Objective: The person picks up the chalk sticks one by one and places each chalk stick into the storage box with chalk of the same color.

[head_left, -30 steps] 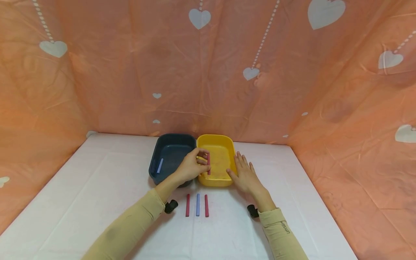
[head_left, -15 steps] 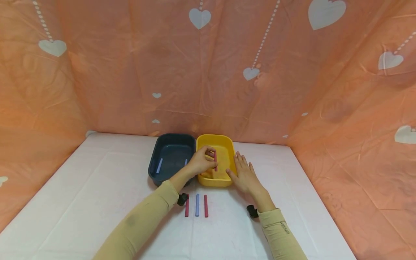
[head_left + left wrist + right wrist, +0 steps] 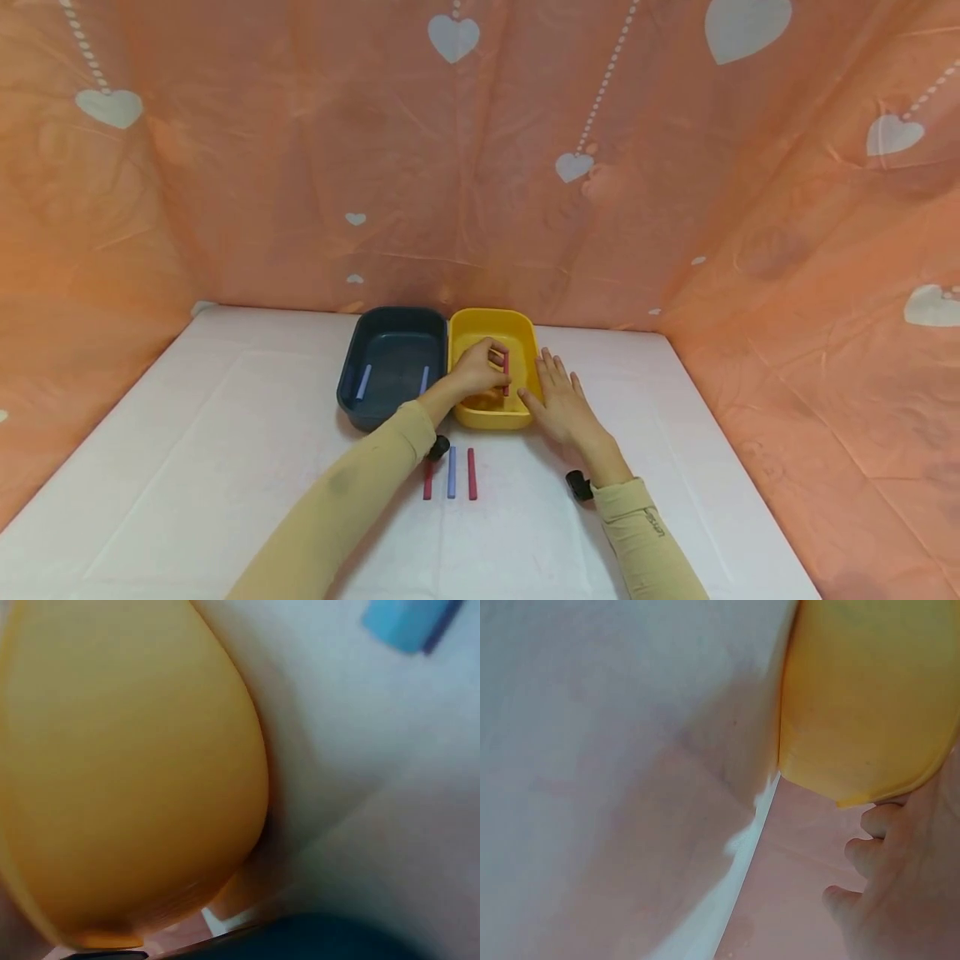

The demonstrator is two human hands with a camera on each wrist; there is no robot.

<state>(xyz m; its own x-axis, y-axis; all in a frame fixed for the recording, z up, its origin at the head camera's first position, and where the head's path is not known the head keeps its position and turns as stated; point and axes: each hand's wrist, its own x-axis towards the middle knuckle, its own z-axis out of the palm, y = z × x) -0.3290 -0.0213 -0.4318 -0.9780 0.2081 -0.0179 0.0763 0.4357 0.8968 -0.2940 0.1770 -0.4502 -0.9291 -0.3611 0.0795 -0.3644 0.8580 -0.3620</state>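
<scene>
My left hand point(image 3: 478, 369) pinches a red chalk stick point(image 3: 506, 375) between thumb and fingers, inside the outline of the yellow tray point(image 3: 495, 421). Whether the chalk touches the tray floor I cannot tell. With fingers extended, my right hand point(image 3: 564, 408) rests against the tray's right side; the right wrist view shows its fingers point(image 3: 866, 855) by the tray rim. Two blue chalk sticks point(image 3: 363, 382) lie in the dark blue tray point(image 3: 397, 354). On the table in front are a red stick point(image 3: 427, 483), partly hidden, a blue stick point(image 3: 452, 473) and another red stick point(image 3: 472, 475).
Both trays stand side by side near the back of the white-covered table point(image 3: 225, 433). An orange curtain point(image 3: 300, 167) with white hearts hangs behind and at both sides. Yellow tray wall point(image 3: 135, 772) fills much of the left wrist view.
My left hand has moved right with the red chalk, from the yellow tray's left edge farther over it. This uncovers the second blue stick in the dark tray. My right hand stays put.
</scene>
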